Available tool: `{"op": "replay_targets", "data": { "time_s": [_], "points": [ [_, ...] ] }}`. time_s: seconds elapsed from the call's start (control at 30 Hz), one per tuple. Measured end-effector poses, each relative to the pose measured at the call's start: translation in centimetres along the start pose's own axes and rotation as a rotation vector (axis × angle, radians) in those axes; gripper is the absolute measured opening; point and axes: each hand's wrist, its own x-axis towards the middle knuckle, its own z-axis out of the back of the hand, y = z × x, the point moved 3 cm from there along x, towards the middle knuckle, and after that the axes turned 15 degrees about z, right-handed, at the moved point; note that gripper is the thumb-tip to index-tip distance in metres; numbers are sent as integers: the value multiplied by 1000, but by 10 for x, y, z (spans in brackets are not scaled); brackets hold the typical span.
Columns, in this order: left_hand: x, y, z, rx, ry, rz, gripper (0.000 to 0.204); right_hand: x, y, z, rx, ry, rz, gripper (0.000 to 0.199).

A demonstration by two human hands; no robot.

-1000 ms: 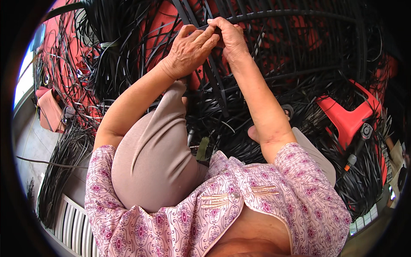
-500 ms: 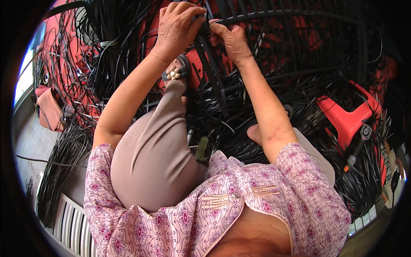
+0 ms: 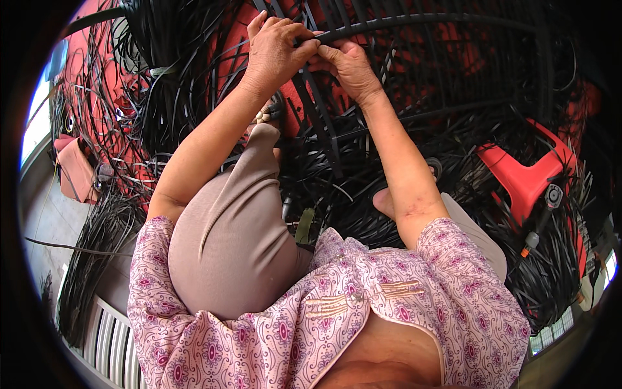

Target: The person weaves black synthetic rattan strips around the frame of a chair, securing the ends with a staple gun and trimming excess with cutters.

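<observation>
At the top middle my left hand (image 3: 277,52) pinches with thumb and forefinger at the end of a curved black frame bar (image 3: 402,21); its other fingers are partly raised. Close beside it, my right hand (image 3: 352,68) is closed, its thumb and fingertips meeting the left hand's under the same bar. Both seem to grip a flat black strip there, though the fingers cover most of it. Below the hands, long black strips (image 3: 317,107) run down from the frame toward my lap.
A thick bundle of black strips (image 3: 168,78) hangs at the upper left, and another bundle (image 3: 87,272) lies lower left. To the right are a red plastic stool (image 3: 518,172) and a tool with an orange tip (image 3: 532,240). Loose strips cover the red floor covering.
My left hand has come down slightly and moved right, closing against the right hand. The right hand has shifted slightly, its thumb and fingers now meeting the left hand's fingertips.
</observation>
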Motion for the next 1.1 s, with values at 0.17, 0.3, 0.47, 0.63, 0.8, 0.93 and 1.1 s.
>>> {"op": "replay_targets", "data": {
  "time_s": [0.17, 0.3, 0.47, 0.63, 0.8, 0.93, 1.1],
  "points": [
    [-3, -2, 1, -8, -87, -66, 21, -9, -1, 0, -68, -8, -87, 32],
    [-11, -19, 8, 43, -213, -202, 13, -43, 39, 13, -356, -81, -174, 39],
    [-14, 1, -17, 84, -323, -245, 14, -100, 177, 77, -823, -204, -56, 41],
    [-17, -15, -33, 114, -265, -196, 17, -222, 349, 171, -1668, -669, 312, 45],
    [-21, -16, -17, 127, -321, -199, 18, -344, 439, 215, -2330, -1118, -211, 51],
    [-26, -23, 7, 167, -365, -222, 15, -404, 418, 292, -1958, -1022, -652, 59],
    [-20, -4, -15, 55, -352, -190, 25, -437, 428, 360, -1979, -821, -399, 67]
  ]
}}
